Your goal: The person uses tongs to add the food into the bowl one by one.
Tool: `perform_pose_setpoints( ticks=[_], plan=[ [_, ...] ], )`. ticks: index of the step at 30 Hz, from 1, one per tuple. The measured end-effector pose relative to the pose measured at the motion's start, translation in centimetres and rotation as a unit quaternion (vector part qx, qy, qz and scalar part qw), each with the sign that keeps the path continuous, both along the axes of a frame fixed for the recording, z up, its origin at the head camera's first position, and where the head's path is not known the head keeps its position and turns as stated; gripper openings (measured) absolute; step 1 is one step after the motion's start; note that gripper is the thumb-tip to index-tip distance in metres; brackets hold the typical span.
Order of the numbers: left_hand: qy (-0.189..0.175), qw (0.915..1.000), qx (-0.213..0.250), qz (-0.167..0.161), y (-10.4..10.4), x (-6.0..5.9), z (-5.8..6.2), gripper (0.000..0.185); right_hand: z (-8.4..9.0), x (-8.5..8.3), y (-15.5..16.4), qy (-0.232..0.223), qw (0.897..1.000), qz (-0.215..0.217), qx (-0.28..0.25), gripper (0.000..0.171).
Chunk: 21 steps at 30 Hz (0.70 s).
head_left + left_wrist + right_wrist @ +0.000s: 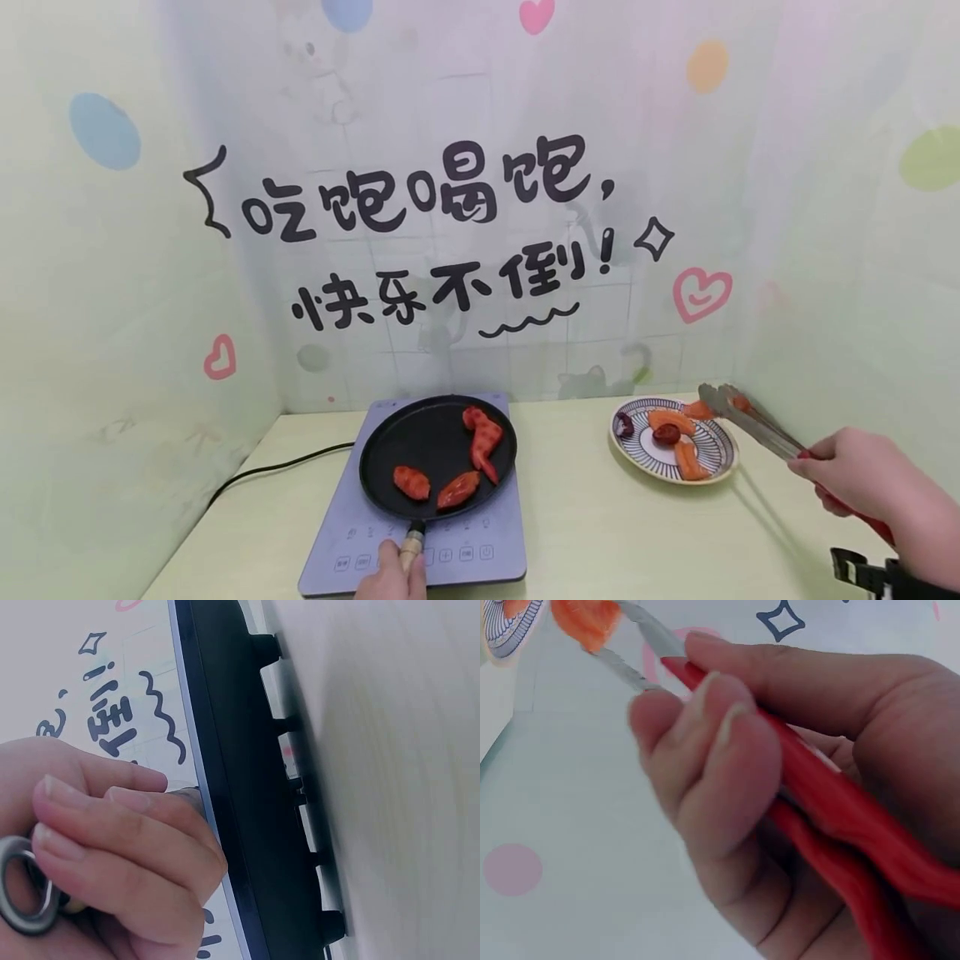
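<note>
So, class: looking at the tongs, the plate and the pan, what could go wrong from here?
1. The tongs pinch an orange piece only at their tips, above the plate's far rim; it might slip and drop onto the table.
2. The plate sits well apart from the pan, so carrying across could mean a spill.
3. The left hand holds just the handle's end; the pan could tilt.

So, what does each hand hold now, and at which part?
The left hand grips the black round frying pan by its wooden handle end. The right hand grips the red-handled metal tongs by the red handles.
</note>
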<state>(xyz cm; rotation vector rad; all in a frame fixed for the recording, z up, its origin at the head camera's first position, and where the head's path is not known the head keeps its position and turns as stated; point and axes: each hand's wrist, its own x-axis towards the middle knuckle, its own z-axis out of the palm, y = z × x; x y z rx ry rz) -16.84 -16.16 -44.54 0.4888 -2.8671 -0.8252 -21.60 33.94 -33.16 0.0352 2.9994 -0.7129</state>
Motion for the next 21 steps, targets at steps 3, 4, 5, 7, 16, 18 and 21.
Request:
perform_pose_setpoints(
  ticks=[3,4,5,7,16,18,21],
  plan=[
    [-0.001,1.0000,-0.005,0.000,-0.1,0.0,0.2,0.030,0.6,-0.1,-0.4,0.024,1.000,-0.005,-0.006,0.036],
    [-0.002,1.0000,-0.006,0.000,-0.1,0.0,0.3,0.031,0.7,-0.1,-0.7,0.034,0.999,-0.007,-0.007,0.039],
    [-0.004,1.0000,-0.008,0.000,-0.1,0.0,0.3,0.031,0.9,-0.2,-0.9,0.044,0.999,-0.010,-0.011,0.042],
    [-0.008,0.9999,-0.011,0.000,-0.1,0.0,0.5,0.031,1.1,-0.2,-1.6,0.061,0.998,-0.011,-0.023,0.047],
    [-0.036,0.9993,-0.012,0.003,-0.1,0.1,0.7,0.032,1.9,-0.1,-4.2,0.079,0.995,0.004,-0.058,0.050],
    [-0.039,0.9992,-0.011,0.001,-0.1,0.1,0.7,0.032,1.9,-0.1,-4.5,0.086,0.994,0.003,-0.068,0.051],
    [-0.044,0.9990,-0.009,-0.002,-0.2,0.1,0.6,0.032,1.9,-0.1,-4.8,0.102,0.991,-0.004,-0.084,0.052]
  ],
)
